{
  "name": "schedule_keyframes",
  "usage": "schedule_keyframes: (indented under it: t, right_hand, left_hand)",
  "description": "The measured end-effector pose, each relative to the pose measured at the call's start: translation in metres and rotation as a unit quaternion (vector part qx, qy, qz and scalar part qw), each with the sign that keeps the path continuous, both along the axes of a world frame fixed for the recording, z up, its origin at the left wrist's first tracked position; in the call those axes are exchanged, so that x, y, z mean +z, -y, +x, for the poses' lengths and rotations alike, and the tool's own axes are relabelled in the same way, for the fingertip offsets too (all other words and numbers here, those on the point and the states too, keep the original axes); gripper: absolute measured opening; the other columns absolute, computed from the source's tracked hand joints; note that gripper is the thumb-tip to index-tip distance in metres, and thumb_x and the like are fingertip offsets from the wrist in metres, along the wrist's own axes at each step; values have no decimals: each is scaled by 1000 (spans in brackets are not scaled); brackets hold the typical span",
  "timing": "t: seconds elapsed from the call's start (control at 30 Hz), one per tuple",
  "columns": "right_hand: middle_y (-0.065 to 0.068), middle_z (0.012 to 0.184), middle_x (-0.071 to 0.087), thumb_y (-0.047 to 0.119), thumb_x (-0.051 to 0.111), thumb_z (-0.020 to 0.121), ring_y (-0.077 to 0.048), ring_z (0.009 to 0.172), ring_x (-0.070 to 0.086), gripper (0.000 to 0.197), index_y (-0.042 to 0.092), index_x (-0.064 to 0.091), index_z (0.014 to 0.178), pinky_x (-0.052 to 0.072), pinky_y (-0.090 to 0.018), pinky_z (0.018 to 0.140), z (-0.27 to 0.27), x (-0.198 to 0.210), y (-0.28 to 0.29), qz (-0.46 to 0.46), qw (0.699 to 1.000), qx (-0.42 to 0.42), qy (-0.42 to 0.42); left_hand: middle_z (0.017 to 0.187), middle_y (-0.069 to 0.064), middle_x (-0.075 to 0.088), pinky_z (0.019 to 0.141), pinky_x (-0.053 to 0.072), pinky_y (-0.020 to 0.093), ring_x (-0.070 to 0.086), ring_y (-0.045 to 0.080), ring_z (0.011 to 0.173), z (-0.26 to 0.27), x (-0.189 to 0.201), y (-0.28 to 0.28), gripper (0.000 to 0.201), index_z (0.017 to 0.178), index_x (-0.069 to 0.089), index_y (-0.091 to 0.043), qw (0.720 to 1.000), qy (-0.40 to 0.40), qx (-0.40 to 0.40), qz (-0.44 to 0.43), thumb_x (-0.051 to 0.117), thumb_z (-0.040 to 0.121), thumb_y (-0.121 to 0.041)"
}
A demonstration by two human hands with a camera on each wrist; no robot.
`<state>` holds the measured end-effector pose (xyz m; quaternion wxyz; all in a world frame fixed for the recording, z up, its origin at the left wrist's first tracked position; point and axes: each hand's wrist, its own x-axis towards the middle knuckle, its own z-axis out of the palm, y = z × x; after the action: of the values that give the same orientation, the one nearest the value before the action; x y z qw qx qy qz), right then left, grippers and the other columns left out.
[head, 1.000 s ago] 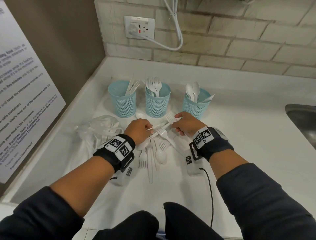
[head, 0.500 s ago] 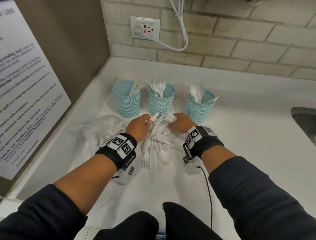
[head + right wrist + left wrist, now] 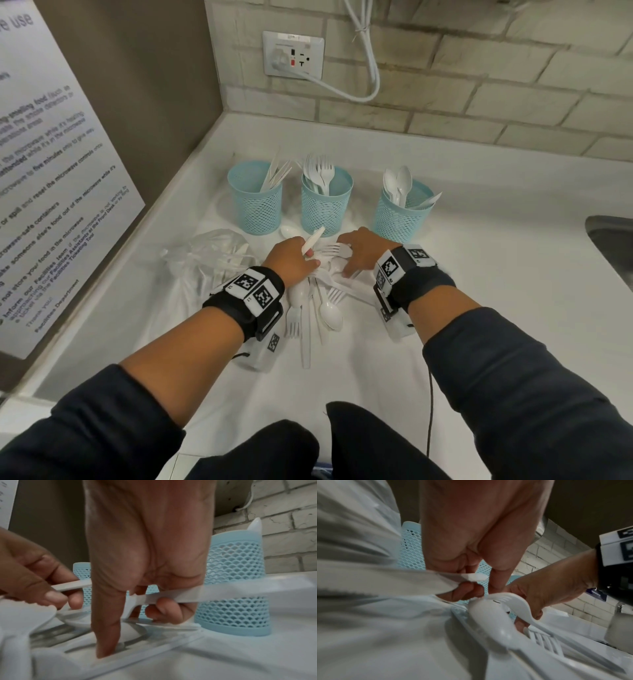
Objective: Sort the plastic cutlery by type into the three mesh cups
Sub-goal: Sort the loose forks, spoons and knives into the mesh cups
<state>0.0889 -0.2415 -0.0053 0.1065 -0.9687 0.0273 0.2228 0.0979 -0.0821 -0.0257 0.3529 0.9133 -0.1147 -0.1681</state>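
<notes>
Three blue mesh cups stand in a row: the left cup (image 3: 255,202) has knives, the middle cup (image 3: 325,205) forks, the right cup (image 3: 400,212) spoons. Loose white cutlery (image 3: 317,305) lies piled in front of them. My left hand (image 3: 306,258) grips a white knife (image 3: 313,240), whose end points up toward the middle cup; the wrist view shows the knife (image 3: 476,576) pinched in curled fingers. My right hand (image 3: 346,262) holds a white fork (image 3: 337,250) just beside it. Its fingers curl round the fork's handle (image 3: 171,596) while one finger (image 3: 106,635) presses into the pile.
A crumpled clear plastic bag (image 3: 205,253) lies left of the pile. A sink (image 3: 613,246) sits at the right edge. The brick wall with an outlet (image 3: 293,54) and its cord runs behind the cups. A printed notice (image 3: 51,171) hangs on the left panel.
Both hands have moved forward, nearer the cups, and drawn closer together over the pile. The knife in my left hand now points up at the middle cup. My right hand has dropped onto the pile.
</notes>
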Motion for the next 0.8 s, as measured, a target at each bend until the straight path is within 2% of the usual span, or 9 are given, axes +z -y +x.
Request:
schedule_keyframes:
  t: [0.1, 0.2, 0.27, 0.33, 0.4, 0.5, 0.57, 0.7, 0.8]
  right_hand:
    - [-11, 128, 40, 28, 75, 76, -29, 113, 51, 61, 17, 48, 130, 43, -35, 92, -3, 0, 2, -23, 1000, 18, 9]
    - [-10, 126, 42, 30, 73, 77, -28, 113, 50, 59, 16, 48, 128, 42, -33, 91, -4, -1, 3, -26, 998, 52, 18]
    - [-10, 122, 50, 28, 73, 77, -27, 111, 52, 51, 14, 52, 121, 42, -34, 89, -6, 0, 3, -17, 997, 67, 23]
    - [-9, 118, 57, 25, 73, 77, -25, 105, 53, 40, 12, 55, 110, 39, -30, 82, -6, 2, 5, -10, 997, 74, 29]
    - [-7, 115, 60, 25, 76, 75, -21, 96, 51, 33, 16, 54, 98, 34, -27, 78, -5, 4, 7, 1, 998, 65, 27]
    - [-4, 113, 60, 28, 78, 72, -22, 102, 54, 43, 11, 60, 107, 35, -26, 81, -4, 10, 12, 13, 999, 46, 6]
    - [-2, 104, 62, 31, 78, 72, -22, 97, 56, 45, 9, 63, 109, 37, -27, 79, -2, 15, 16, 8, 998, 52, -18]
    - [2, 82, 63, 34, 76, 74, -21, 82, 59, 29, 11, 66, 90, 42, -29, 74, 3, 36, 26, -4, 997, 64, -36]
    - [6, 80, 63, 33, 74, 76, -16, 78, 57, 19, 20, 65, 87, 41, -26, 67, 2, 62, 30, -19, 998, 62, -22]
  left_hand:
    - [117, 11, 60, 89, 39, 26, 56, 25, 108, 1, -1, -1, 29, 111, 57, -5, 1000, -6, 3, 0, 60, 88, -22]
    - [115, 7, 60, 87, 38, 23, 56, 22, 108, 1, 0, -2, 29, 112, 58, -7, 1000, -24, 3, -18, 62, 87, -20]
    - [108, 4, 60, 86, 37, 21, 56, 20, 104, 1, 0, -3, 29, 113, 58, -8, 999, -30, -2, -28, 63, 86, -20]
    - [100, 0, 56, 84, 37, 20, 54, 16, 95, 1, 2, -2, 29, 112, 58, -10, 999, -29, -5, -39, 63, 86, -18]
    - [96, 0, 56, 83, 39, 21, 53, 15, 90, 1, 3, -1, 29, 112, 58, -10, 998, -28, -10, -49, 65, 84, -16]
    - [91, 2, 58, 80, 40, 21, 54, 16, 85, 0, 4, 2, 31, 112, 58, -10, 997, -26, -7, -68, 66, 82, -12]
    - [90, 2, 58, 79, 40, 22, 54, 16, 84, -1, 5, 3, 30, 111, 58, -10, 997, -24, 3, -77, 66, 82, -12]
    - [97, 1, 58, 87, 44, 27, 56, 18, 91, 1, 10, 4, 27, 109, 60, -10, 995, -13, 14, -95, 66, 83, -17]
    - [86, -1, 58, 73, 44, 21, 56, 14, 81, 0, 21, 6, 16, 99, 58, -13, 990, 5, 22, -141, 63, 86, -21]
